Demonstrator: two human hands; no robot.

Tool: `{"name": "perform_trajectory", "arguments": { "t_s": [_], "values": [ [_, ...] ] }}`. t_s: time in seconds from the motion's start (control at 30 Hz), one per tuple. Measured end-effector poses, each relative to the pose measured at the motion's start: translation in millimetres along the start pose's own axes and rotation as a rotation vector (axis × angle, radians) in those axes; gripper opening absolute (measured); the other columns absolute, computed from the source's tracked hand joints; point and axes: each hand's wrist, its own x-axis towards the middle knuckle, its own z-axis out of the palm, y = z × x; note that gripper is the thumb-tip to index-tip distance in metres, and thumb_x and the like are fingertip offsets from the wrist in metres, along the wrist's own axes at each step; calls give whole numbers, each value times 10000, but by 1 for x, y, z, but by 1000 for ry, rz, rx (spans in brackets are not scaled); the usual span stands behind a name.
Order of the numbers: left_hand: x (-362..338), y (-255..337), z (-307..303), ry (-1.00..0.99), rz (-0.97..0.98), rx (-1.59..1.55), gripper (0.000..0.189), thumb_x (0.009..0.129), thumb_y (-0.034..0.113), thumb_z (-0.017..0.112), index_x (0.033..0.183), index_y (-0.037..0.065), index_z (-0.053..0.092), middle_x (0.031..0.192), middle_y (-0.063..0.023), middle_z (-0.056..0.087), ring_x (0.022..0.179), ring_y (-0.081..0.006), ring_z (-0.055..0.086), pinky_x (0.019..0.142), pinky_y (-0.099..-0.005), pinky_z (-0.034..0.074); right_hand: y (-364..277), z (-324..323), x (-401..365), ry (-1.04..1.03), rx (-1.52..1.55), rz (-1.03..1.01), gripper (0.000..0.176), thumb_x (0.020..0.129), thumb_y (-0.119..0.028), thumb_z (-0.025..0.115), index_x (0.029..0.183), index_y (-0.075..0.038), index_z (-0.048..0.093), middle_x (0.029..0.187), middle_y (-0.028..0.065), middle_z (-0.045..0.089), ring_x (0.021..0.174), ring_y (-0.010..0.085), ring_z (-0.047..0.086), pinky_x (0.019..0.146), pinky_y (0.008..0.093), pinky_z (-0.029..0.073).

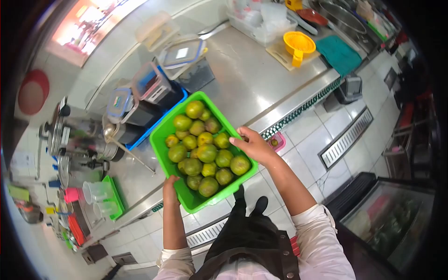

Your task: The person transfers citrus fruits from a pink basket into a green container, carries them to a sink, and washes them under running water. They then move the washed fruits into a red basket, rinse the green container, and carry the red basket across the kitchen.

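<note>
A bright green plastic basin full of green-yellow citrus fruits is held between my two hands, over the front edge of the steel counter. My left hand grips its lower left side, with most of the fingers hidden behind the wall. On the right side, my right hand holds the rim, thumb on top and the other fingers partly out of sight.
Lidded containers in a blue tray stand behind the basin on the counter. A yellow juicer and teal cloth lie at the upper right. A green tray with clear jugs is at left; a glass-topped case at lower right.
</note>
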Motion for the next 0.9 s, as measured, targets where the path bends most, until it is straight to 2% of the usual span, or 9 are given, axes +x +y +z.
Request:
{"name": "perform_trajectory", "arguments": {
  "t_s": [0.13, 0.27, 0.33, 0.4, 0.47, 0.57, 0.7, 0.83, 0.9],
  "values": [
    [21, 18, -13, -160, 206, 197, 479, 720, 94, 486, 1183, 10, 392, 1003, -84, 514, 860, -176, 511, 751, -280, 421, 14, -11, -22, 403, 759, 128, 246, 850, -221, 460, 1026, -49, 456, 787, 90, 586, 679, 139, 557, 599, 260, 460],
    [36, 29, -38, -97, 239, 511, 499, 757, 73, 497, 1235, 3, 372, 1104, -93, 514, 975, -187, 496, 830, -293, 393, 238, -19, -43, 1069, 783, 315, 148, 860, -212, 435, 912, -74, 444, 752, 98, 577, 627, 142, 532, 545, 280, 464],
    [35, 42, -42, -45, 141, 544, 438, 767, 85, 534, 1184, 16, 419, 1018, -82, 546, 875, -187, 537, 748, -296, 438, 378, 5, -55, 1040, 608, 569, 162, 869, -252, 446, 930, -102, 445, 810, 46, 583, 630, 117, 503, 543, 263, 451],
    [37, 52, -37, 84, 60, 515, 393, 765, 90, 528, 1144, 33, 440, 973, -102, 555, 812, -216, 568, 630, -310, 490, 423, 15, -46, 920, 587, 934, 471, 805, -383, 535, 1150, -87, 410, 1114, 111, 504, 960, 224, 493, 742, 382, 455],
    [76, 58, -44, -45, -42, 678, 394, 784, 126, 533, 1156, 36, 439, 1017, -89, 545, 875, -199, 554, 700, -301, 476, 497, 35, -30, 948, 563, 742, 829, 761, -481, 547, 1370, -103, 131, 1382, 181, 212, 1277, 318, 203, 1012, 471, 168],
    [132, 31, -2, -81, -91, 868, 396, 785, 130, 534, 1158, 36, 439, 1021, -88, 544, 881, -197, 551, 707, -300, 473, 527, 26, 15, 1019, 1053, 529, 915, 771, -548, 491, 1372, -124, -54, 1434, 119, -61, 1317, 254, -59, 1040, 420, -19],
    [199, 10, 41, -119, -141, 1090, 398, 786, 135, 536, 1159, 37, 439, 1026, -86, 542, 889, -194, 548, 716, -299, 469, 583, 35, 68, 1147, 1122, 527, 870, 805, -534, 453, 1370, -111, -55, 1433, 111, -23, 1318, 233, -16, 1053, 376, 31],
    [229, -19, 58, -126, -198, 1228, 400, 787, 140, 537, 1161, 37, 439, 1031, -85, 540, 896, -191, 544, 724, -297, 465, 592, 28, 90, 928, 1301, 101, 695, 862, -475, 401, 1351, -95, 85, 1356, 108, 204, 1270, 233, 171, 1038, 346, 156],
    [233, -35, 62, -137, -235, 1263, 401, 787, 143, 538, 1161, 37, 438, 1034, -84, 539, 900, -190, 542, 729, -296, 463, 605, 32, 115, 981, 1137, 194, 680, 864, -411, 437, 1356, -94, 91, 1340, 138, 232, 1260, 249, 208, 1029, 350, 184]
  ]
}}
